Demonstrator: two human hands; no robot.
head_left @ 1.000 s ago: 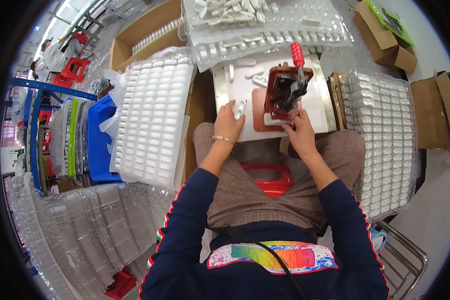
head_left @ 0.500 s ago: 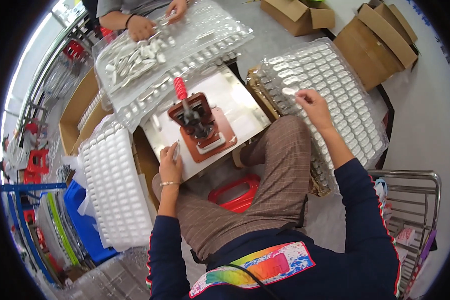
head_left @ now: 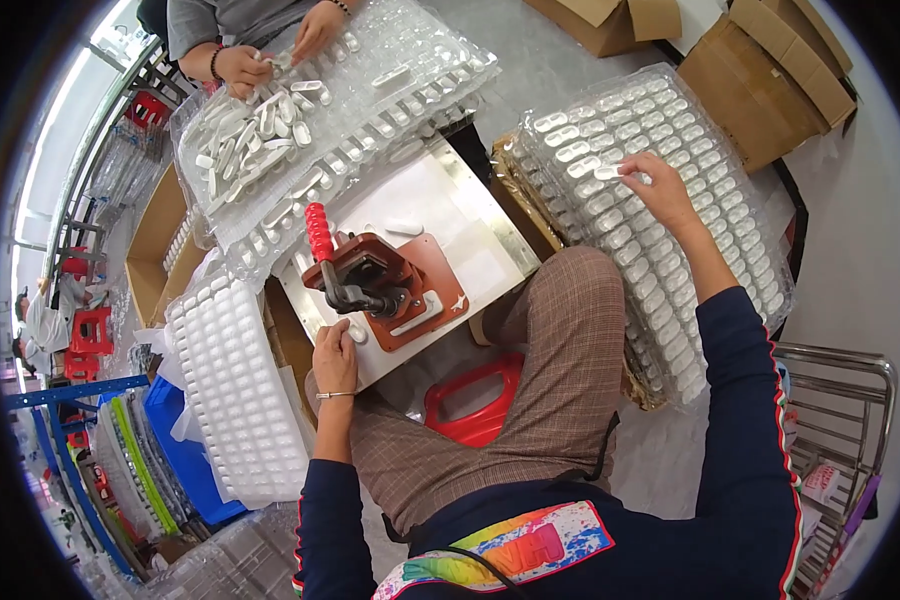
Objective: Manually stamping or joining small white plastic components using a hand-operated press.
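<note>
My left hand (head_left: pixel 335 355) rests on the metal plate (head_left: pixel 480 260) on my lap, fingers curled on a small white part (head_left: pixel 356 332) beside the red-brown hand press (head_left: pixel 375 285) with its red-handled lever. My right hand (head_left: pixel 660 190) reaches out to the clear blister tray (head_left: pixel 660 290) on my right and pinches a small white piece (head_left: pixel 610 172) over one of its pockets. Another white piece (head_left: pixel 403 228) lies loose on the plate behind the press.
Another person's hands (head_left: pixel 270 50) work at a clear tray (head_left: pixel 350 110) of white pieces across from me. A stack of white trays (head_left: pixel 230 390) stands at my left, cardboard boxes (head_left: pixel 760 80) at the far right, a red stool (head_left: pixel 470 400) under my knees, a wire rack (head_left: pixel 840 420) at right.
My right hand left the press and swung out to the blister tray on the right. My left hand stayed by the press. My view turned to the right.
</note>
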